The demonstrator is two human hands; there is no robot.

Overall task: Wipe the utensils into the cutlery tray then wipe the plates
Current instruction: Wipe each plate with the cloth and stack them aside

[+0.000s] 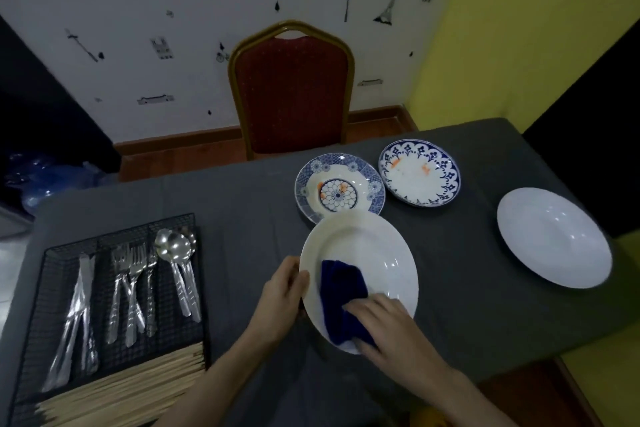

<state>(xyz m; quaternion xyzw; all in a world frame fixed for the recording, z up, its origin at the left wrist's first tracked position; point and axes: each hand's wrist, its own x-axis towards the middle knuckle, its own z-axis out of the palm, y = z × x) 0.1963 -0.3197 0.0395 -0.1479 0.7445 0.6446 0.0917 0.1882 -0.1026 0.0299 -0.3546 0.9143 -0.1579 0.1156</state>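
Judging by the filled cutlery tray (114, 295), utensils look done; left hand (282, 295) grasps a white plate (367, 253), right hand (382, 322) presses a blue cloth (341, 291) flat-fingered, two stained plates (341, 189) unwiped

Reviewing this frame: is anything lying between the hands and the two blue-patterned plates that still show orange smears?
Only the white plate that the left hand holds and the right hand wipes with the blue cloth. Its far rim overlaps the flower-patterned plate in view. The other stained plate sits unobstructed.
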